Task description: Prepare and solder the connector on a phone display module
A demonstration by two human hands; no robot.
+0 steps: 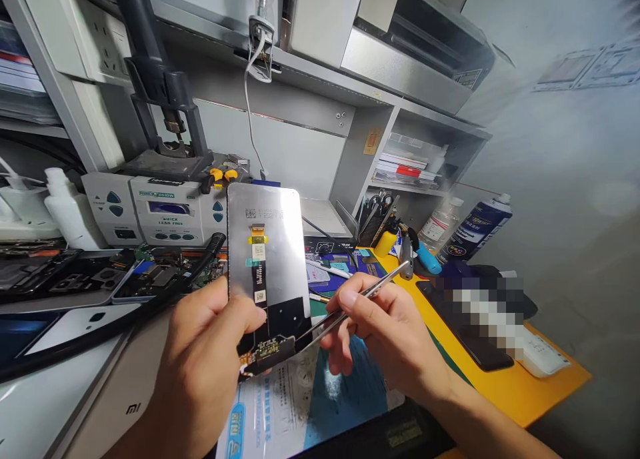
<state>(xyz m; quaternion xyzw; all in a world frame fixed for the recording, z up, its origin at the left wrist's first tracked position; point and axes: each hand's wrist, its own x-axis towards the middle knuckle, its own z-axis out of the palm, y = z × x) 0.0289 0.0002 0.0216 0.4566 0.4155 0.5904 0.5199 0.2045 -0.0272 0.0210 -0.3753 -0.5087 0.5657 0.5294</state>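
A phone screen assembly is held up by my left hand, thumb across its silvery back and fingers behind it. Down the back runs a flex cable with yellow and green tape bits and small printed labels. At the lower end sits a dark circuit strip with gold contacts. My right hand pinches metal tweezers. The tweezers slant down left, and their tip lies at the dark strip's right end; whether it touches, I cannot tell.
A hot air station stands at the back left, its black hose crossing the left side. Phone parts lie at left. A spray can, a clear bottle and a dark phone are at right.
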